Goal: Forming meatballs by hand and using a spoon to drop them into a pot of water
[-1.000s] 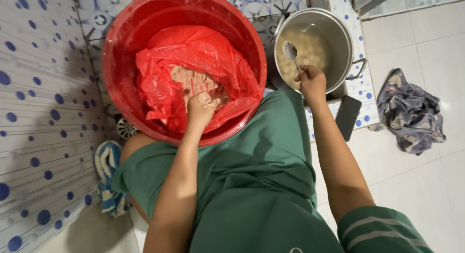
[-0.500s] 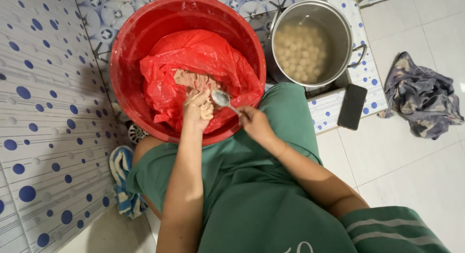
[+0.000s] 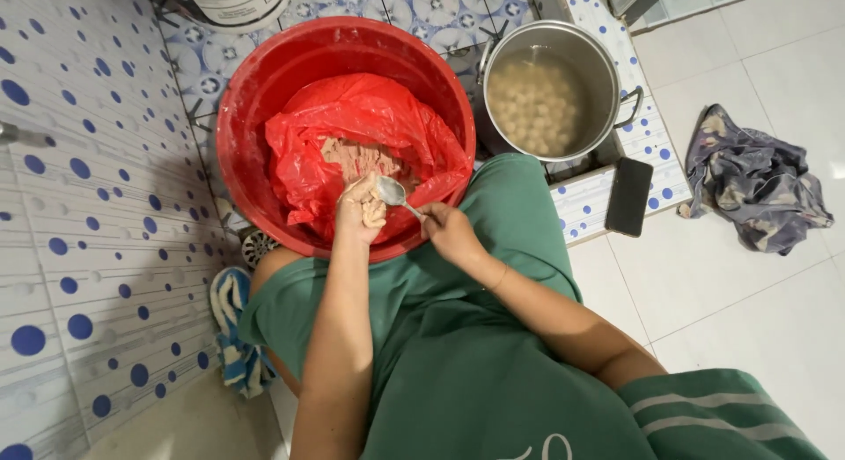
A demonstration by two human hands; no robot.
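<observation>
Head view: our left hand (image 3: 359, 212) is fisted around a lump of pinkish paste (image 3: 374, 212) over the red basin (image 3: 255, 99), near edge. Our right hand (image 3: 449, 231) pinches a metal spoon (image 3: 392, 193), its bowl touching the paste at the left fist's top. More paste (image 3: 352, 158) lies in the red plastic liner (image 3: 378, 117) just beyond; steel pot (image 3: 607, 68) of pale balls (image 3: 537, 103) sits right of the basin.

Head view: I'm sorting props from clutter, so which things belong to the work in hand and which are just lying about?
In use:
left hand squeezing pinkish paste
right hand holding spoon
red basin with red plastic bag
steel pot of pale balls

Lying about:
black phone
crumpled cloth
striped rag
</observation>
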